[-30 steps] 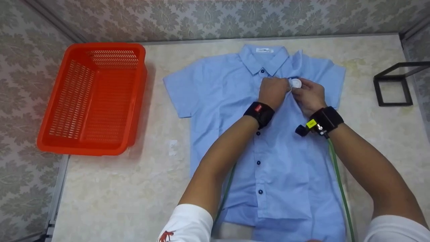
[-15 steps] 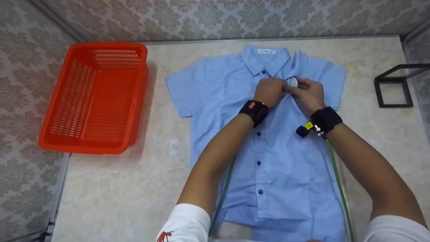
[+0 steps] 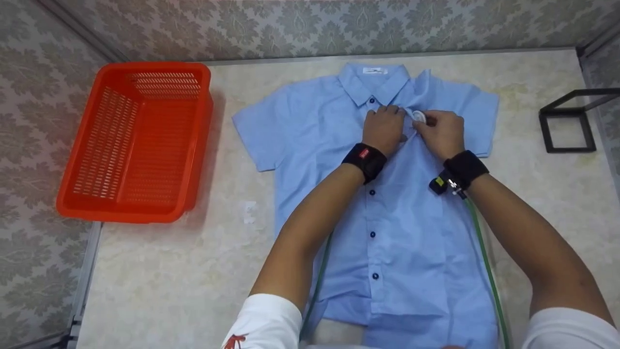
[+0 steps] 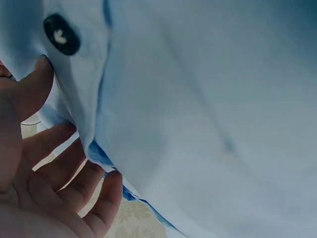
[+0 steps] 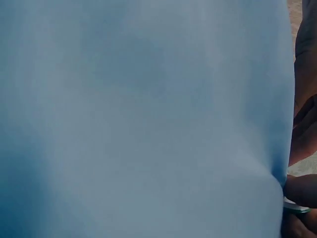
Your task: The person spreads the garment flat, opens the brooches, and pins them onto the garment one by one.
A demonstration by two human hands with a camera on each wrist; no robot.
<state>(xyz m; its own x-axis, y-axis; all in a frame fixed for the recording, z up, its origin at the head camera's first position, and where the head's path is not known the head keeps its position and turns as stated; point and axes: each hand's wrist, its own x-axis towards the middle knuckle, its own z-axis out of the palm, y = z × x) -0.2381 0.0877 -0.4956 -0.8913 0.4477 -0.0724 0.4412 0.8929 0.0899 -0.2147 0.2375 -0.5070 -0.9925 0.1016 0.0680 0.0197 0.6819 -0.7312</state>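
Observation:
A light blue short-sleeved shirt (image 3: 411,232) lies face up on the table, its collar at the far side and dark buttons down its front. My left hand (image 3: 385,128) is at the upper chest; in the left wrist view its thumb is on the front strip beside a button (image 4: 62,34), and its other fingers are at the fabric's edge, holding it. To the right, my right hand (image 3: 441,133) pinches a round white badge (image 3: 419,116) against bunched shirt fabric. In the right wrist view the cloth hides most of that hand, and only the badge's thin edge (image 5: 296,207) shows between its fingers.
A red plastic basket (image 3: 133,213) stands on the left of the table (image 3: 169,281). At the far right is a black open frame (image 3: 546,133). A small pale scrap (image 3: 249,212) lies left of the shirt. Green cables (image 3: 489,264) trail from the wrists.
My left hand has shifted slightly left and its fingers now lie flatter over the chest, apart from the badge. The badge has tilted and moved a little left with my right hand, pulling the cloth along.

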